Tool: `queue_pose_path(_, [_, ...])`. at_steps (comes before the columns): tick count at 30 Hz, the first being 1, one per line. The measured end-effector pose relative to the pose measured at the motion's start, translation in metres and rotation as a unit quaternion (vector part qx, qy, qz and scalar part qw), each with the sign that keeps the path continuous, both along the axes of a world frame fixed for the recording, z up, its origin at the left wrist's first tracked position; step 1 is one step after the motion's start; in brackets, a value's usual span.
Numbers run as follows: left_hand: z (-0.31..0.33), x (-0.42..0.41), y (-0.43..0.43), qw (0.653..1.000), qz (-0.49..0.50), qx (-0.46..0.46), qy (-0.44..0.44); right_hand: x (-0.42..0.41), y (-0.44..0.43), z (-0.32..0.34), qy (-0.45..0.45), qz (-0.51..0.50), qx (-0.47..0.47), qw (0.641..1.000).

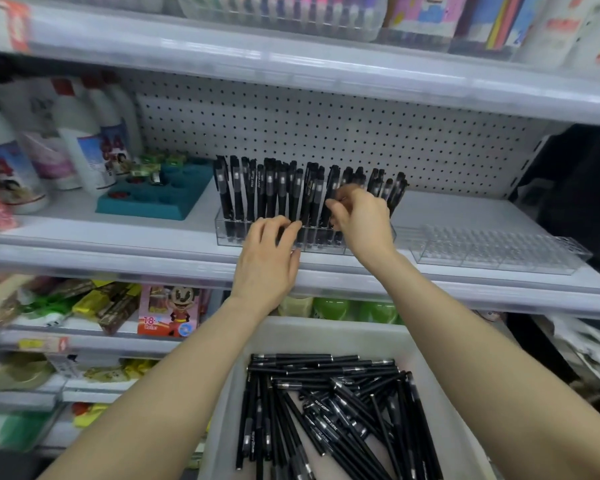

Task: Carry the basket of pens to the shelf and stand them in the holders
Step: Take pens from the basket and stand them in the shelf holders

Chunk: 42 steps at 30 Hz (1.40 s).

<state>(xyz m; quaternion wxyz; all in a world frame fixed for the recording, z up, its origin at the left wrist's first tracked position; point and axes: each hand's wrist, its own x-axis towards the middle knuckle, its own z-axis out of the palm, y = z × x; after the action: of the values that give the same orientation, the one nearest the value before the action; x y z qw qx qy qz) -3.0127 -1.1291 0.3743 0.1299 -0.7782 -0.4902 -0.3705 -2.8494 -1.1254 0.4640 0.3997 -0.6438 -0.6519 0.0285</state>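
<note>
The step in hand is judged to be the seating of a pen in the filled holder (229,233), a clear, hard plastic tray with a grid of narrow slots, set on the white shelf (118,237). Above the right half of that holder, one of the standing pens (274,188) is pinched near its top between the thumb and fingertips of the right hand (361,220). At the holder's front wall the left hand (269,261) is laid with its fingers bent; whether anything is gripped there cannot be told. The pen is best kept upright and lowered straight, with the light holder steadied so that it is not pushed back on the smooth shelf. Below the holder the pale, matt basket (326,337) is seen, heaped with slim, glossy black loose pens (326,410). Just right of the holder an empty holder (499,251) is set.
</note>
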Motion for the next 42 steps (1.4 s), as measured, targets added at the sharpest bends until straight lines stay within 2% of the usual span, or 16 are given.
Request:
queue_pose_path(8, [-0.004, -0.001, 0.004, 1.0, -0.007, 0.014, -0.006, 0.0, -0.002, -0.012, 0.022, -0.001, -0.011, 1.0])
queue_pose_path(14, [-0.004, -0.003, 0.003, 1.0, -0.005, 0.009, 0.004, 0.014, -0.036, -0.028, 0.058, -0.009, 0.035, 0.998])
queue_pose_path(20, [-0.004, -0.001, 0.002, 1.0, -0.007, 0.0, -0.004, 0.029, -0.095, -0.087, 0.013, 0.005, -0.047, 0.999])
queue_pose_path(24, [-0.003, -0.001, 0.001, 1.0, -0.004, -0.019, -0.005, 0.033, -0.124, -0.14, -0.085, 0.0, -0.108, 0.99])
queue_pose_path(27, [-0.002, -0.001, -0.001, 1.0, -0.004, -0.02, -0.003, 0.043, -0.135, -0.163, -0.211, -0.062, -0.225, 0.949])
queue_pose_path(29, [-0.001, 0.0, -0.002, 1.0, -0.003, -0.018, -0.004, 0.047, -0.141, -0.169, -0.257, -0.079, -0.283, 0.921])
queue_pose_path(38, [0.002, -0.003, -0.004, 1.0, -0.002, -0.021, 0.015, 0.055, -0.136, -0.159, -0.277, -0.056, -0.327, 0.902])
queue_pose_path(42, [0.003, -0.003, -0.004, 0.999, 0.0, -0.025, 0.02, 0.063, -0.133, -0.132, -0.179, 0.009, -0.349, 0.92])
